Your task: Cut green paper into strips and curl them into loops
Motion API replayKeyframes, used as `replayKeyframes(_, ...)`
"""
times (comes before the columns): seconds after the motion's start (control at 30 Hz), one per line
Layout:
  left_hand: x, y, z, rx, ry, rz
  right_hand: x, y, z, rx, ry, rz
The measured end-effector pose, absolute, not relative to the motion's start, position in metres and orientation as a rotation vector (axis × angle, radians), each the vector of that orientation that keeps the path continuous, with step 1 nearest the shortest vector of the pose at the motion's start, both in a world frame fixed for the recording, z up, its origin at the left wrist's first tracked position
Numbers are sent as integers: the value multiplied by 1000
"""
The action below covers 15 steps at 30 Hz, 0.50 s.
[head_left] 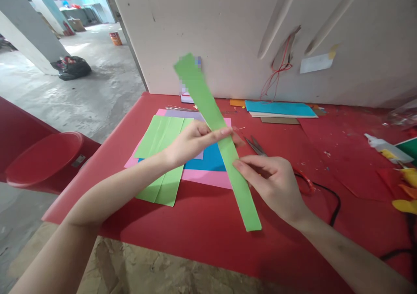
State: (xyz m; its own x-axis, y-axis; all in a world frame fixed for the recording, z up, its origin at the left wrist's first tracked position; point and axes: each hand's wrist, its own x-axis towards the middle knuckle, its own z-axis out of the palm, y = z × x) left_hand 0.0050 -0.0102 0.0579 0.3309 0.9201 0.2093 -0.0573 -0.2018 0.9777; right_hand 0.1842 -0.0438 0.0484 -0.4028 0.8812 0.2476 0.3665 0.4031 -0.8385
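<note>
Long green paper strip (pixel 217 133) held up above the red tabletop (pixel 202 224), slanting from upper left, against the wall, down to lower right, near the front edge. Left hand (pixel 192 143) closed on the strip around its middle, fingertips pinching its left edge from the side. Right hand (pixel 273 183) closed on the strip just below, thumb and forefinger pinching its right edge; both hands close together, nearly touching across the strip. Lower end of the strip hanging free beyond the right hand, upper end free above the left.

Under the left forearm, flat on the tabletop toward the left edge: a creased green sheet (pixel 163 155) lying over a pink sheet (pixel 208 177), with a blue sheet (pixel 210 158) on the pink one, partly hidden by the strip. Scissors (pixel 257 146) just behind the right hand, red handles mostly hidden by it. Black cable (pixel 332 198) curling to the right of the right wrist. Along the back edge by the wall, a stack of paper with a blue top sheet (pixel 280 109). Glue bottle (pixel 386 147) near the right edge. Red stool (pixel 45 159) beyond the left edge, on the floor.
</note>
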Motion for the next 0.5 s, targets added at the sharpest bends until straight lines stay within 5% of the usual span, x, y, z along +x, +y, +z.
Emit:
replayKeyframes(0.17, -4, 5, 58, 1247, 793, 1315, 186, -45, 49, -1043, -2125, 864)
replayKeyframes(0.5, 15, 2, 39, 1295, 864, 953, 189, -26, 41, -984, -2145, 514)
